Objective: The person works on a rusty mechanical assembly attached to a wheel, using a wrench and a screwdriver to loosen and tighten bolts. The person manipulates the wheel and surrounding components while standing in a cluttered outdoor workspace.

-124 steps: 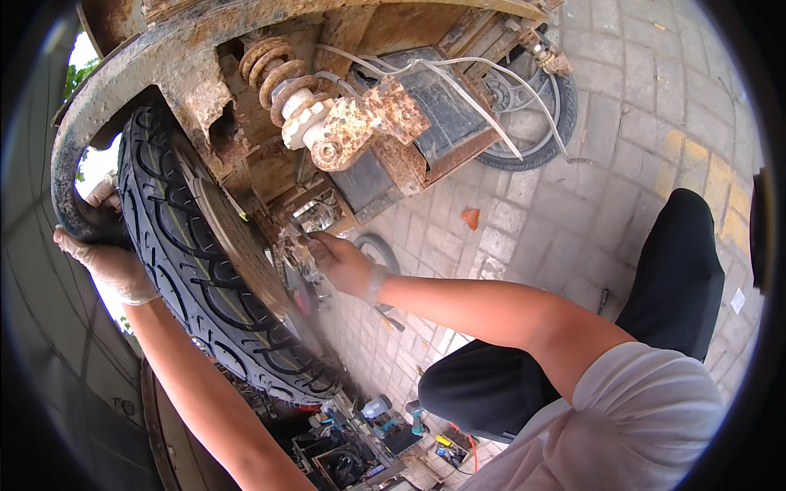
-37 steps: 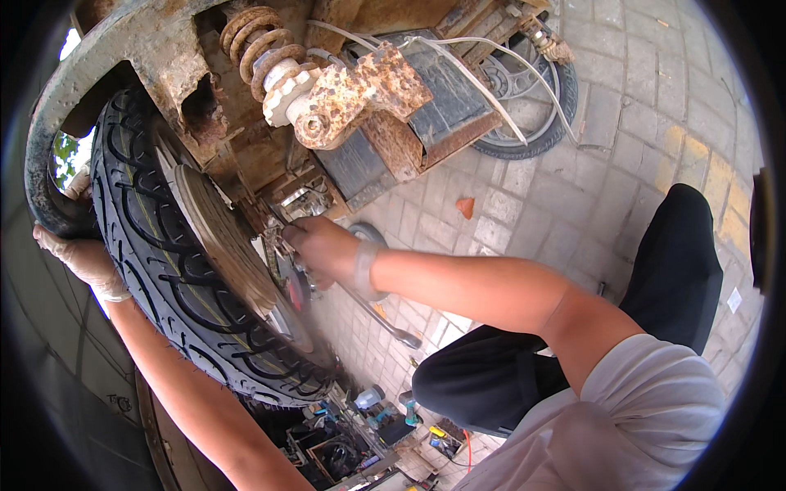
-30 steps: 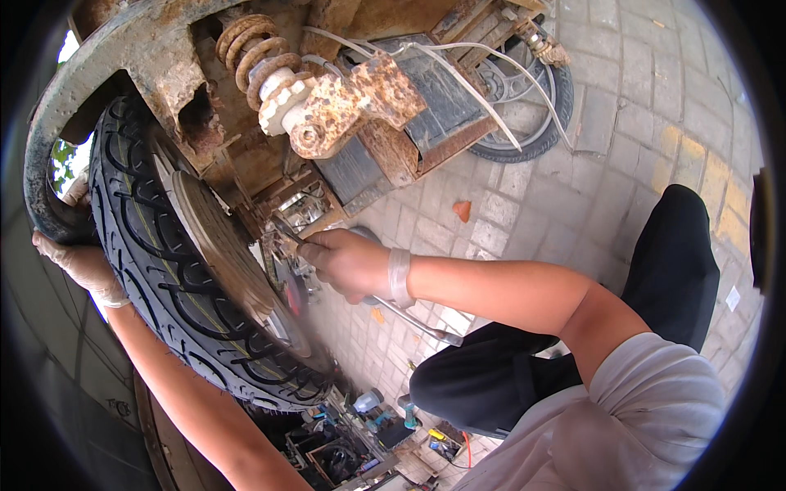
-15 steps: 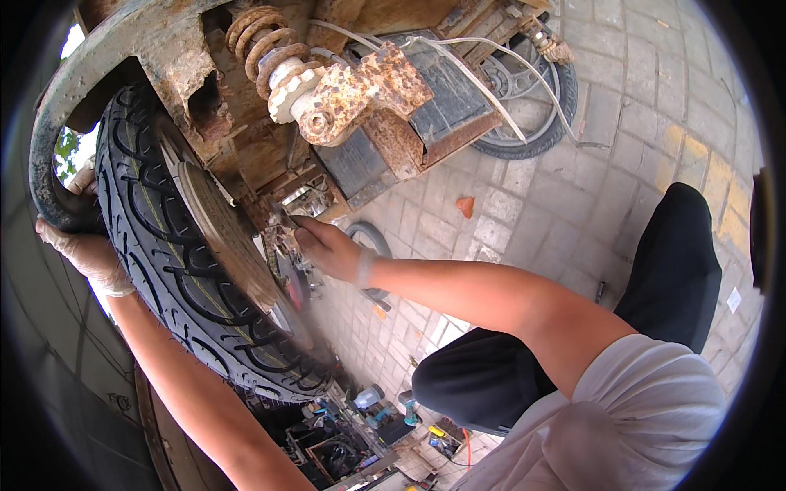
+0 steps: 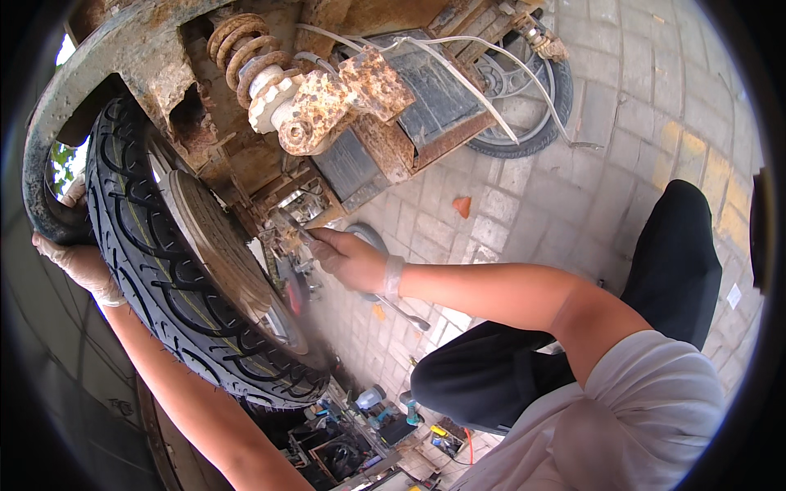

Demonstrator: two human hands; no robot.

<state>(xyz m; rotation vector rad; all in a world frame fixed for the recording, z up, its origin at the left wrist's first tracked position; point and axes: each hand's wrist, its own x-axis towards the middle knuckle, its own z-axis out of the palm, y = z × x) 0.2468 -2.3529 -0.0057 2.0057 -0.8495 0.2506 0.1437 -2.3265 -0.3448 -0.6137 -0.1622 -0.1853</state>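
My left hand (image 5: 88, 266), in a thin pale glove, wraps round the lower end of a rusty curved metal bar (image 5: 42, 155), beside the black treaded tyre (image 5: 176, 270) of a wheel. Some of its fingers show in the gap between bar and tyre. My right hand (image 5: 354, 258), in a stained glove, closes round a long metal wrench (image 5: 405, 313). One end of the wrench sticks out past the wrist; its other end points at the rusty parts by the wheel's hub side, where its contact is hard to make out. A worn brake drum (image 5: 217, 237) sits inside the wheel.
Above hang a rusty coil spring (image 5: 246, 49) and a corroded bracket (image 5: 340, 98). Loose white cable (image 5: 458, 69) crosses a dark box (image 5: 442, 86). A second wheel (image 5: 532, 135) stands beyond. Tools and trays (image 5: 352, 434) lie below on grey paving (image 5: 524, 213), near my dark-trousered knees.
My right hand has shifted a little right and down, and the wrench's far end now shows clearly past the wrist. The wheel and frame appear slightly further left in view.
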